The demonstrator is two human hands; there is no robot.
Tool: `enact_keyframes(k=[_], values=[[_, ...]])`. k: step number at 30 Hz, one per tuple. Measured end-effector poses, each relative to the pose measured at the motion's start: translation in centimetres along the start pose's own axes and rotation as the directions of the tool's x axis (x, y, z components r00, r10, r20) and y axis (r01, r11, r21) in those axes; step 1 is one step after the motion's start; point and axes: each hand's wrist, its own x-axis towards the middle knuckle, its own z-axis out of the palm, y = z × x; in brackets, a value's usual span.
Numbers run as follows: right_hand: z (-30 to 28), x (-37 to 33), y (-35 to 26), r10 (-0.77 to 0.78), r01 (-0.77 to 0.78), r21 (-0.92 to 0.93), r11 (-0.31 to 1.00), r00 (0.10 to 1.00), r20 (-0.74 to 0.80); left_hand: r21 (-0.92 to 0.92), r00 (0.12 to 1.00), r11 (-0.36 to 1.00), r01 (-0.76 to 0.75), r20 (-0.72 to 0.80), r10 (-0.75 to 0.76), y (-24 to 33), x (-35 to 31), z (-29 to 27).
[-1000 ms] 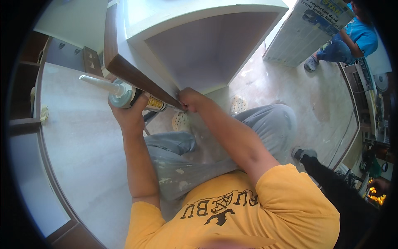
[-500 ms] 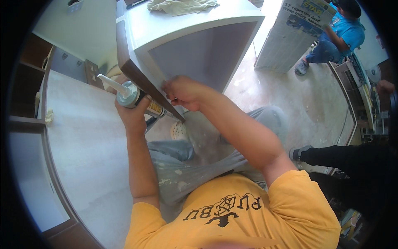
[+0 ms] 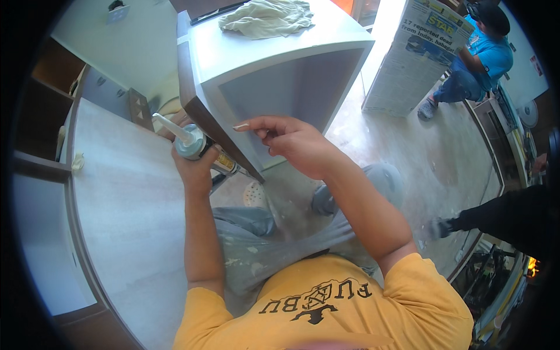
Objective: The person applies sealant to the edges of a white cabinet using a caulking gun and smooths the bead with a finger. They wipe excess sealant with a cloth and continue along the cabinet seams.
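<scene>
My left hand (image 3: pixel 193 169) is wrapped round a sealant cartridge (image 3: pixel 190 143), whose pale tapered nozzle points up and to the left. The cartridge lies close beside the brown edge of a white cabinet (image 3: pixel 280 61). In front of the cabinet's recessed side, my right hand (image 3: pixel 294 143) holds no tool. Its index finger stretches out to the left with a white smear on the tip; the other fingers bend loosely. That fingertip is near the brown edge, and I cannot tell whether it touches.
A crumpled cloth (image 3: pixel 267 18) lies on the cabinet top. At left stands a long pale panel (image 3: pixel 116 204) with brown trim. A newspaper-covered panel (image 3: pixel 402 70) stands at the far right, beside a crouching person in blue (image 3: pixel 490 49). Another person's dark-clothed leg (image 3: pixel 496 216) reaches in from the right.
My right hand has drawn back from the cabinet's edge toward the right, and its index finger has straightened. The left hand still grips the cartridge. The view has shifted slightly.
</scene>
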Motion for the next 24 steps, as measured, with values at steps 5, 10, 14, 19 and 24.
enact_keyframes(k=[5,10,14,19,24], values=[[1.0,0.6,1.7,-0.448,0.365,-0.474,0.802,0.891,-0.071,0.007,1.000,1.000,-0.019,0.015,0.018,0.1,0.1,-0.1],[2.4,2.4,2.3,-0.723,0.348,-0.933,0.086,0.666,0.182,0.005,1.000,1.000,-0.021,0.021,0.021,-0.1,0.1,-0.1],[2.3,4.1,1.4,-0.731,0.310,-0.948,-0.077,0.629,0.265,0.011,1.000,1.000,0.005,0.017,-0.005,-0.2,0.1,-0.2],[1.7,3.6,0.8,-0.744,0.280,-0.960,-0.013,0.639,0.196,-0.001,1.000,1.000,0.011,0.009,-0.011,-0.5,0.0,-0.4],[0.0,2.1,-2.2,-0.849,0.286,-0.958,-0.014,0.502,0.162,0.005,0.999,1.000,0.009,0.038,-0.009,-0.2,-0.1,-0.5]])
